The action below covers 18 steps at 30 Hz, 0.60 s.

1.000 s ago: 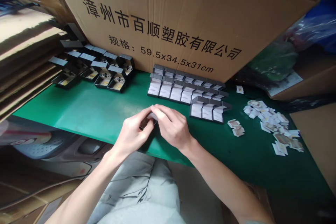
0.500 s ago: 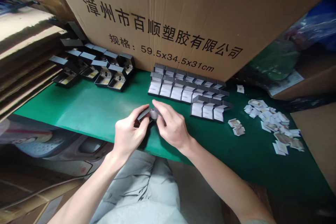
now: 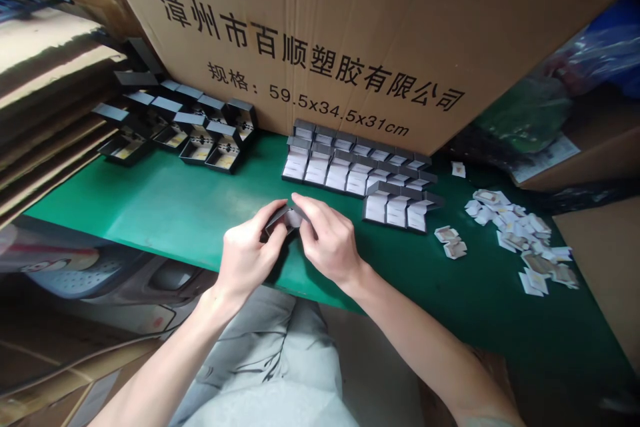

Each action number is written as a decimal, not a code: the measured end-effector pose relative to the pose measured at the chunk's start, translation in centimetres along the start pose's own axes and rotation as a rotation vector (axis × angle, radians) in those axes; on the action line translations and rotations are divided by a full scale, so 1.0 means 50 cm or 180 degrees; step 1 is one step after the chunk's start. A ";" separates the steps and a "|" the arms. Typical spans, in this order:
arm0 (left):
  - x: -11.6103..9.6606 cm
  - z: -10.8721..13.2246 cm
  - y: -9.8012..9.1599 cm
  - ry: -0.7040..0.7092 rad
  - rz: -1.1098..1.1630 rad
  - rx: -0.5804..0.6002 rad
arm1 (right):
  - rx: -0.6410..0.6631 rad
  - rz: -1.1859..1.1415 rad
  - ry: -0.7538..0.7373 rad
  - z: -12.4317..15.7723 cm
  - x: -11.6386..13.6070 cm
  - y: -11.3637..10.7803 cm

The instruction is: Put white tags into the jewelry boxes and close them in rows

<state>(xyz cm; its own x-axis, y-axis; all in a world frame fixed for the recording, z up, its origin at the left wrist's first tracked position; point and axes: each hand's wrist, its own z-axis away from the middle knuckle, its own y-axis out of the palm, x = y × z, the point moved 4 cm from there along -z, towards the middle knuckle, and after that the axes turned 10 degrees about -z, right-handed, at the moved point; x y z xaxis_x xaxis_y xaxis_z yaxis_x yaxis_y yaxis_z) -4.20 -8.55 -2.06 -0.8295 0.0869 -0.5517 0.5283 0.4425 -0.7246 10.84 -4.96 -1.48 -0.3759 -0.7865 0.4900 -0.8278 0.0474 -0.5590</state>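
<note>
A small black hinged jewelry box (image 3: pixel 277 215) with its lid raised is between my two hands, over the near edge of the green table. My left hand (image 3: pixel 250 243) wraps round its left side, the thumb at the opening. On the other side, my right hand (image 3: pixel 331 238) has its fingers closed over the box's edge, with the thumb bent inward. A white piece (image 3: pixel 293 218) shows between the thumbs, in the box's opening. My fingers hide most of the box. Beyond my right hand stand rows of open black boxes (image 3: pixel 336 177) with white inserts.
Open black boxes with yellowish insides (image 3: pixel 223 157) stand at the back left. White folded inserts (image 3: pixel 520 227) lie scattered on the right of the green table (image 3: pixel 165 213). A large carton (image 3: pixel 320 7) walls off the back. Stacked cardboard (image 3: pixel 45 93) borders the left.
My left hand has shifted very slightly to the right, and the box has turned a little with it. The other boxes and inserts stay where they were.
</note>
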 end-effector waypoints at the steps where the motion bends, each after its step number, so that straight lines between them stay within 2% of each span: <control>1: 0.000 -0.001 0.000 0.0000 0.0011 0.0014 | 0.0011 0.0028 0.0016 0.001 -0.002 0.000; 8: -0.003 -0.005 0.000 -0.0041 0.0052 0.0177 | 0.0109 -0.0072 0.0091 0.003 -0.012 0.004; 13: 0.000 -0.011 -0.001 -0.0061 0.0126 0.0137 | 0.0229 -0.0343 0.0206 0.002 -0.010 0.009; 18: 0.015 -0.010 0.001 -0.0246 0.0270 0.0073 | 0.0170 -0.0543 0.0310 0.002 -0.011 0.012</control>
<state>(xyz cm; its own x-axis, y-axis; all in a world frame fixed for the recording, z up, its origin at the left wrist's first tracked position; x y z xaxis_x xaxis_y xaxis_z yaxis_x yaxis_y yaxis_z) -4.89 -8.03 -2.30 -0.7656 0.0538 -0.6411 0.6008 0.4159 -0.6827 10.60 -4.56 -2.12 -0.2729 -0.7169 0.6415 -0.8607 -0.1160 -0.4957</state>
